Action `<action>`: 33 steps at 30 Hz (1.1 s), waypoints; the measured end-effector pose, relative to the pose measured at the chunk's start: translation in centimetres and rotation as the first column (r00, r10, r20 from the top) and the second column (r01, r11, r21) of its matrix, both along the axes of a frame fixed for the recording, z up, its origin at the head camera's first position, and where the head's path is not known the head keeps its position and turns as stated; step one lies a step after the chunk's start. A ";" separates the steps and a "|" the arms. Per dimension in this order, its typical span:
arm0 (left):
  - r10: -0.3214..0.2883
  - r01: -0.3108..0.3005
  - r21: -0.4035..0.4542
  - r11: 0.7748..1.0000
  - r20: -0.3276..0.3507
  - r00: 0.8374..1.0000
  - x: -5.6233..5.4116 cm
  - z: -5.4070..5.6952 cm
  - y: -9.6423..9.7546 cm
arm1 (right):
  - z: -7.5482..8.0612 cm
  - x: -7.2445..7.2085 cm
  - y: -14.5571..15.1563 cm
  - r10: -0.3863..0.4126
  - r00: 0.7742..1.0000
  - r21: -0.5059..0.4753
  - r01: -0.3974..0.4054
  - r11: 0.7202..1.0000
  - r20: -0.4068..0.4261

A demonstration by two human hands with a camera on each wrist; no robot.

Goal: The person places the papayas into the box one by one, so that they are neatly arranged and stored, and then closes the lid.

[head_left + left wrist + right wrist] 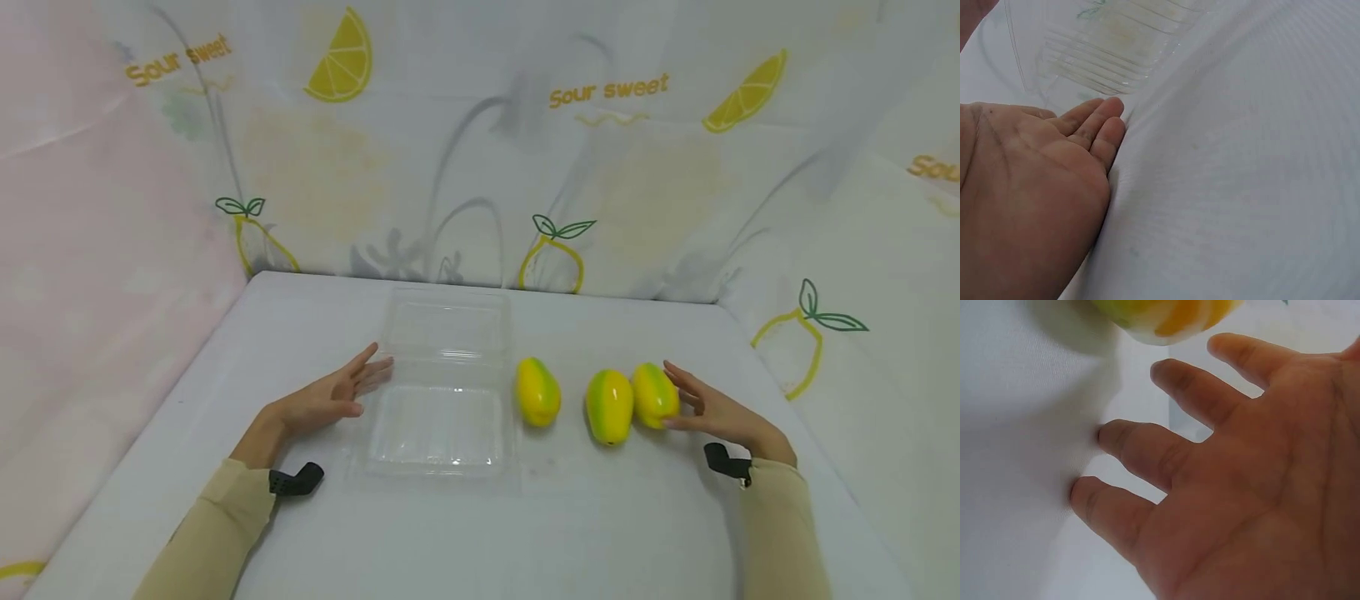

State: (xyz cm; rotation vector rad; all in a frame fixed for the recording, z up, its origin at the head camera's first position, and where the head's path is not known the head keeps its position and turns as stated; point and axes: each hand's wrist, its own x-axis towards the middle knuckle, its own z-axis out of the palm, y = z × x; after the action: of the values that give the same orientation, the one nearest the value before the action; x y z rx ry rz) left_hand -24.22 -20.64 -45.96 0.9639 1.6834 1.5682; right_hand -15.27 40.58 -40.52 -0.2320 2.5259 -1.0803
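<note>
Lemon-printed cloth is hanging behind the white table where we are working. At left, our left hand is resting on its edge, fingers extended and relaxed, just beside a clear plastic box that is lying open. Right of the box, a yellow-green fruit is sitting; farther along, a second fruit and a third fruit are lying side by side. Our right hand is bordering the third fruit's right side, its fingers spread and released; whether the thumb is touching, we cannot tell.

Beige sleeves and black wrist cameras are worn.
</note>
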 end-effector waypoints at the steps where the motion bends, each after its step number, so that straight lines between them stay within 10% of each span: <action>1: 0.001 -0.001 -0.003 1.000 -0.003 1.000 0.1 0.0 0.0 | 0.0 -0.1 -0.1 0.003 1.000 -0.003 -0.003 1.000 0.002; 33: -0.013 0.010 0.072 0.997 0.047 0.999 -0.3 -0.4 -0.2 | 0.5 -0.4 -0.4 -0.014 0.999 0.084 0.017 0.996 -0.034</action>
State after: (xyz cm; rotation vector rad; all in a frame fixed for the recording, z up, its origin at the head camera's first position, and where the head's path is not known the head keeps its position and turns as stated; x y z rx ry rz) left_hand -24.49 -20.80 -46.34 0.9630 1.5956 1.6412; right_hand -15.68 40.21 -40.06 -0.2089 2.6005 -0.9802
